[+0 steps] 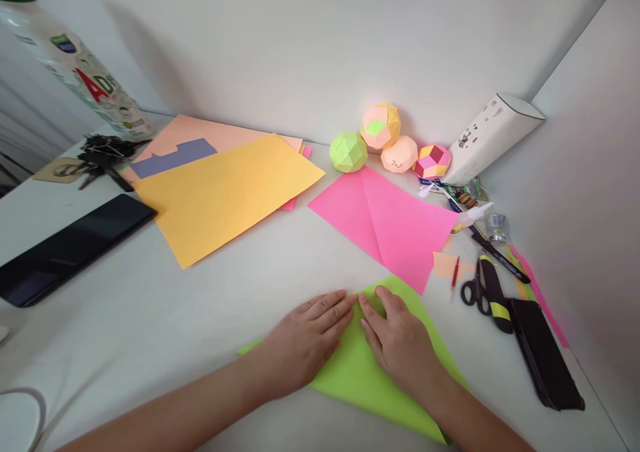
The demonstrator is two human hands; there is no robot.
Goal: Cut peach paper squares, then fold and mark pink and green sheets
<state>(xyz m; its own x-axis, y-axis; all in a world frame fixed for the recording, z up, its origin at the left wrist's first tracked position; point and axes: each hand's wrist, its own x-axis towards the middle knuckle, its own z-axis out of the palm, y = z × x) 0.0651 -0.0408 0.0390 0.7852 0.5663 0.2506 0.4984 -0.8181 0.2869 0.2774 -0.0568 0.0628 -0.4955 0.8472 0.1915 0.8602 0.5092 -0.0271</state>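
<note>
A lime-green sheet of paper lies folded on the white table near me. My left hand rests flat on its left part, fingers stretched out together and pointing to the far corner. My right hand presses flat on the right part, its fingertips almost meeting those of the left at the fold's tip. Just beyond lies a pink square sheet with a crease down its middle.
Orange sheet over peach and blue-grey papers at left. Dark tablet and keys far left. Several paper balls by the wall, a white carton, scissors, pens, a black phone at right.
</note>
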